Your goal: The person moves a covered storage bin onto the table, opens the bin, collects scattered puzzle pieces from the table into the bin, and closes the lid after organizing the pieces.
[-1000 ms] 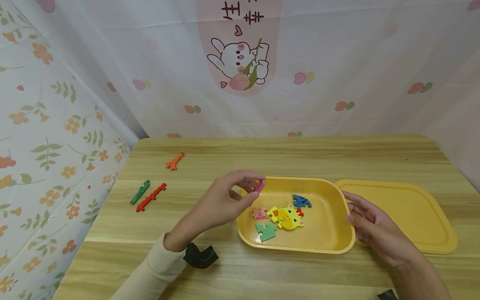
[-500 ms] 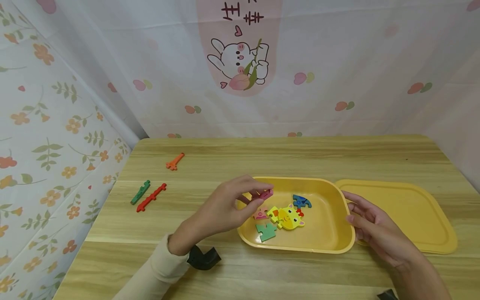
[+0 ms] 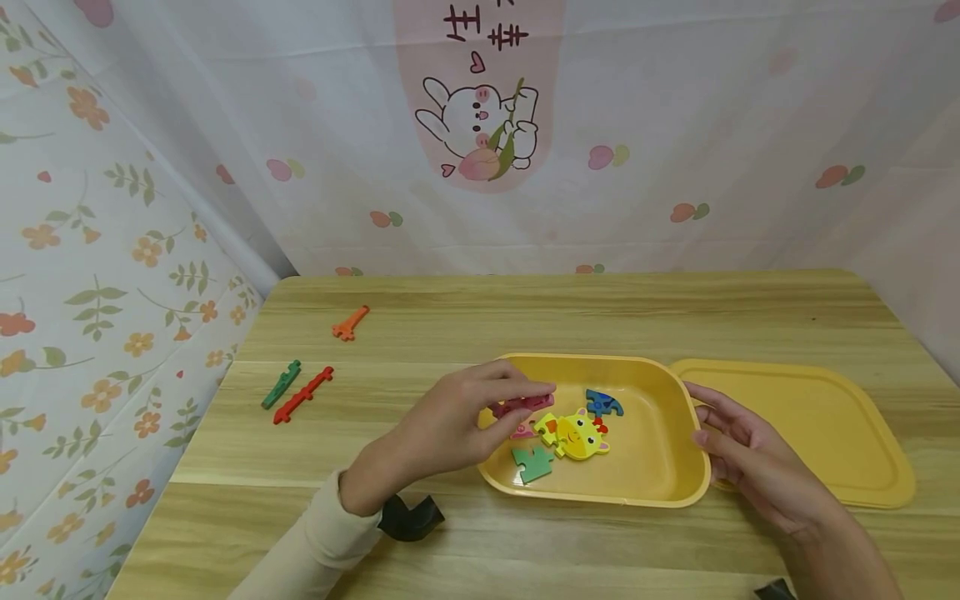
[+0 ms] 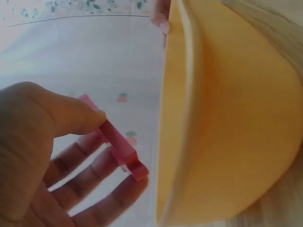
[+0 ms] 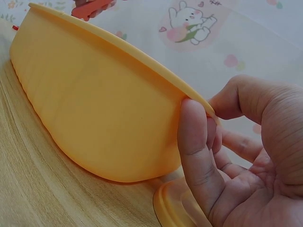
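Fingers (image 4: 113,201) round pink piece (image 4: 116,139), characters (image 3: 467,23) beyond.

Head view: from above, facing forward and down, taking in table (image 3: 450,321) and curtain (image 3: 645,100). Left wrist view: low, close outside the yellow box (image 4: 246,113), frame rolled sideways. Right wrist view: likewise low and close — bunny print (image 5: 191,22) shared with the head view.
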Tool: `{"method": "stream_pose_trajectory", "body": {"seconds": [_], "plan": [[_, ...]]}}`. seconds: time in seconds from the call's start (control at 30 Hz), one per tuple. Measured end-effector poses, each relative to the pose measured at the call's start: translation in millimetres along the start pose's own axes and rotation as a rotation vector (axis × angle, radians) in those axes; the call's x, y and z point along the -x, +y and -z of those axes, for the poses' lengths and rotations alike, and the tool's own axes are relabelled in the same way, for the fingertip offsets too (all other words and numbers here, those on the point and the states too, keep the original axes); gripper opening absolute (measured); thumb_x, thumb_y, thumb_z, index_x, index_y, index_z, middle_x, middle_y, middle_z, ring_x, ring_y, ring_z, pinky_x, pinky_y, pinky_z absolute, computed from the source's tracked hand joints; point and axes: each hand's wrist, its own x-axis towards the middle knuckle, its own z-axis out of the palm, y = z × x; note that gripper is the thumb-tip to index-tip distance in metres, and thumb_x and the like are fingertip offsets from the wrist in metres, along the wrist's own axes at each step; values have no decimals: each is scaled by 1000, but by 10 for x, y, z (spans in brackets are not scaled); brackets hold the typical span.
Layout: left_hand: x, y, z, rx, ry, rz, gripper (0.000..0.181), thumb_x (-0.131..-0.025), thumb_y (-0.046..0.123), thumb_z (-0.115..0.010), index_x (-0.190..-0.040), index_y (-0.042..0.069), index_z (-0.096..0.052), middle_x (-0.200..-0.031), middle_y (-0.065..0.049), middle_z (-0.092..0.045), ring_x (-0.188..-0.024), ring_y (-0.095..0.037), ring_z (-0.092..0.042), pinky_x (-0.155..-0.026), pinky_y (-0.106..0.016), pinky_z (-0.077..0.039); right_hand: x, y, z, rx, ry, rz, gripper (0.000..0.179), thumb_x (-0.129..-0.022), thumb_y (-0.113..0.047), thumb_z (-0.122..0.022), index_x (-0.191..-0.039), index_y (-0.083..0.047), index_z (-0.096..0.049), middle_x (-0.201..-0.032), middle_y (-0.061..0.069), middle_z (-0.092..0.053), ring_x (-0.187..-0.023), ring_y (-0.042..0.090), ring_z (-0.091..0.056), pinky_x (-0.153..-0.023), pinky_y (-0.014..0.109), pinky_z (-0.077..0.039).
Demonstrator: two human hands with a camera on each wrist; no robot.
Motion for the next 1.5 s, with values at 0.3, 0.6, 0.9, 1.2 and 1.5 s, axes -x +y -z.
{"method": "stream_pose_trajectory", "body": {"seconds": [0.3,0.6,0.9,1.2,1.5], "plan": [[1,-47,-49,-115,33,-56,35,-94,16,-70,-128,22,-71,-108,9,-69,-80,-4,-55,-62,-10,-44,-6,6,6,0,-3,5,55,-105,8,-31,-157,-8,-24,-119,3,-64,-92,15,-74,-69,33,-63],[-11,-25,-45,-144,23,-53,34,-94,16,-69,-128,22,-69,-114,9,-71,-91,-3,-59,-76,-12,-52,-13,10,9,1,-6,14,55,-105,9,-31,-157,-7,-25,-121,4,-64,-94,15,-74,-68,32,-63],[-10,-5,-36,-140,-5,-54,27,-95,22,-69,-122,23,-72,-114,11,-72,-96,-3,-62,-80,-13,-53,-12,6,5,-5,-2,7,55,-105,8,-32,-156,-8,-26,-120,3,-65,-92,14,-74,-67,31,-63],[5,-22,-44,-147,3,-80,26,-97,20,-68,-121,23,-73,-110,10,-71,-92,-4,-60,-73,-13,-49,-9,7,6,-9,-9,6,55,-105,8,-31,-157,-8,-25,-121,3,-64,-92,15,-74,-67,32,-63],[4,-30,-38,-174,21,-55,27,-95,16,-67,-121,23,-72,-109,10,-70,-86,-2,-56,-70,-15,-48,-12,23,16,4,3,9,55,-104,9,-32,-156,-8,-25,-122,3,-64,-93,15,-74,-67,31,-63]]}}
